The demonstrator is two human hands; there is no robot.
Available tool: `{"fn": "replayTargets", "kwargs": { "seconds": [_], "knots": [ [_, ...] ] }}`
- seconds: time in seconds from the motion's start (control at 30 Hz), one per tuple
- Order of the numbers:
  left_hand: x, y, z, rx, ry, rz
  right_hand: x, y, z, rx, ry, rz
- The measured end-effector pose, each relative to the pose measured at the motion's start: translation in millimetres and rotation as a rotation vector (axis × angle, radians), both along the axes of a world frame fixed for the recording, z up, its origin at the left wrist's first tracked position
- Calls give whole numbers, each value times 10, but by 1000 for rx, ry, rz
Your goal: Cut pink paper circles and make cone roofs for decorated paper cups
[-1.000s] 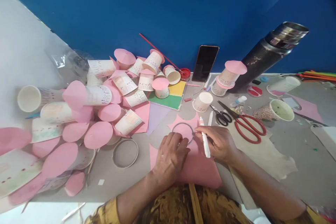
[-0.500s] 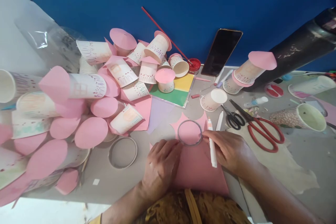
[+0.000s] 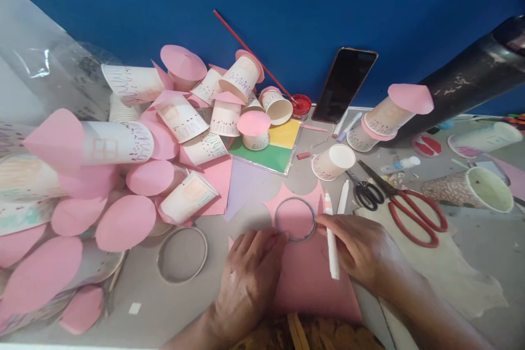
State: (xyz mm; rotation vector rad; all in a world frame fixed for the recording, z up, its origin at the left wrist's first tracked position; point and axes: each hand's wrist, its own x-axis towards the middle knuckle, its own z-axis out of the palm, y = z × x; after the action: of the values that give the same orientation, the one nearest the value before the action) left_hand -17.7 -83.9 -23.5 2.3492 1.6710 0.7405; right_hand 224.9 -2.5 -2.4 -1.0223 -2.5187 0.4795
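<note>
My left hand (image 3: 247, 279) lies on a pink sheet of paper (image 3: 307, 279), its fingertips touching the near-left edge of a thin metal ring (image 3: 294, 218) that rests on the sheet. My right hand (image 3: 361, 249) grips a white marker (image 3: 331, 240), its index fingertip at the ring's right edge. The marker points away from me, its tip just right of the ring. A second, larger ring (image 3: 182, 254) lies on the grey table to the left.
A heap of paper cups with pink cone tops (image 3: 135, 142) fills the left side. Red-handled scissors (image 3: 404, 202), small black scissors (image 3: 365, 190), loose cups, a phone (image 3: 343, 85) leaning on the blue wall and a dark flask (image 3: 463, 85) lie to the right.
My left hand has slid back from over the ring to its near-left edge. The view has shifted closer and slightly left. The right hand still holds the marker beside the ring.
</note>
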Motion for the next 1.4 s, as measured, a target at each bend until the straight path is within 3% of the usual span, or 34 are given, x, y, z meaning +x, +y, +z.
{"fn": "replayTargets", "kwargs": {
  "seconds": [0.87,1.4],
  "knots": [
    [4,-22,16,-66,6,9,-69,32,-46,122,-75,-23],
    [7,-16,30,-47,-9,45,-100,57,-72,117,-66,-35]
  ]
}}
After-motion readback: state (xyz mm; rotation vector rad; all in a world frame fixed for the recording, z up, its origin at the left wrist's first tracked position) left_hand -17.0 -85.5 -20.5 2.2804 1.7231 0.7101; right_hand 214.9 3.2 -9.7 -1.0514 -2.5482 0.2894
